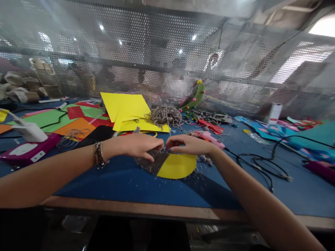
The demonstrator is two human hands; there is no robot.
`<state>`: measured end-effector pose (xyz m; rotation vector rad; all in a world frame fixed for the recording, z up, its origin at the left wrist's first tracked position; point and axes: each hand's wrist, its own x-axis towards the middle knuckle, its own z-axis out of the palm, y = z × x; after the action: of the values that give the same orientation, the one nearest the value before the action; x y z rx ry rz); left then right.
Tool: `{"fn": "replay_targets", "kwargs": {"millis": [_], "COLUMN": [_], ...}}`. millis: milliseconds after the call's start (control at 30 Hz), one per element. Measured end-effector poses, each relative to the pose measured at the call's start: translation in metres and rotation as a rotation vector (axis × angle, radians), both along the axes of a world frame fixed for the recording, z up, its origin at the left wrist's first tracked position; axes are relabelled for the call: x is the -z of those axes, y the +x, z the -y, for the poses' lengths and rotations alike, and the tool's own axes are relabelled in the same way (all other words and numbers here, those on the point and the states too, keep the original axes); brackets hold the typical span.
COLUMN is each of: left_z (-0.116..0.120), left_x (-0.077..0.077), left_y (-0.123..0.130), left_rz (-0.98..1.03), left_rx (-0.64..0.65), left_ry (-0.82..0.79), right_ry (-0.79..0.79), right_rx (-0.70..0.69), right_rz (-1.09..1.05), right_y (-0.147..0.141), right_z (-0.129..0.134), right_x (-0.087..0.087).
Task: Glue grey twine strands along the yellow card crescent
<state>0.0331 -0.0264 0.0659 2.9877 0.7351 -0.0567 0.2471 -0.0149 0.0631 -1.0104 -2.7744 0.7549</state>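
Crowded behind the hands on the wide blue table [110, 190]; could knock loose items with any broad reach. Possible snag on the looped black cable [259, 160] beside the right forearm, if swept sideways. Could crease the stacked bright-yellow sheets [128, 108] by pushing too far forward. Main concern: the rounded flat piece, part yellow, part dark grey-brown [178, 167], lying near the front edge under the fingertips. Might skid or bend under uneven pressure. Could pull in extra strands from the tangled grey twine heap [167, 116] just behind. Left hand [138, 144]: curled fingers, thumb extended over the dark part. Right hand [190, 144]: fingers bent in near the top edge. Can't tell whether grasping anything with either. Could bump the pink handheld tool [210, 139] just behind the right wrist; maybe a burn risk, if hot. Could catch the dark beaded bracelet [99, 155] on twine. Might trap scattered pale flecks [162, 179] in any wet glue.
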Motion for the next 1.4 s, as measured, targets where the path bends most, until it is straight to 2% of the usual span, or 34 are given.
{"fn": "replay_targets", "kwargs": {"millis": [100,200,300,400,500,633,767,933,1100,1233,1300,1400], "left_z": [0.006,0.021,0.039,0.052,0.056,0.051,0.035,0.019,0.017,0.019,0.021,0.024], "left_x": [-0.01,-0.009,0.006,0.027,0.042,0.04,0.038,0.055,0.062,0.058,0.057,0.056], "left_y": [0.004,0.008,0.009,0.006,-0.001,-0.008,-0.004,0.014,0.022,0.019,0.015,0.011], "left_rz": [0.002,0.004,0.018,0.038,0.076,0.156,0.268,0.438,0.583,0.633,0.638,0.642], "left_rx": [0.031,0.043,0.054,0.053,0.045,-0.009,-0.141,-0.342,-0.422,-0.424,-0.415,-0.402], "left_ry": [0.208,0.365,0.438,0.427,0.338,0.134,-0.064,-0.277,-0.43,-0.496,-0.518,-0.545], "right_ry": [-0.009,-0.027,-0.032,-0.032,-0.025,0.031,0.101,0.135,0.163,0.194,0.26,0.422], "right_rx": [-0.042,-0.086,-0.152,-0.205,-0.221,-0.167,-0.051,0.05,0.121,0.145,0.223,0.446], "right_rz": [0.014,0.031,0.096,0.143,0.161,0.094,-0.142,-0.252,-0.33,-0.338,-0.308,-0.119], "right_y": [0.003,0.001,-0.005,-0.012,-0.016,-0.018,-0.022,-0.023,-0.027,-0.029,-0.017,0.023], "right_z": [0.006,0.01,0.015,0.021,0.023,0.018,0.014,0.016,0.02,0.021,0.018,0.003], "right_x": [-0.023,-0.04,-0.048,-0.044,-0.031,-0.006,0.016,0.031,0.034,0.026,0.014,-0.003]}}
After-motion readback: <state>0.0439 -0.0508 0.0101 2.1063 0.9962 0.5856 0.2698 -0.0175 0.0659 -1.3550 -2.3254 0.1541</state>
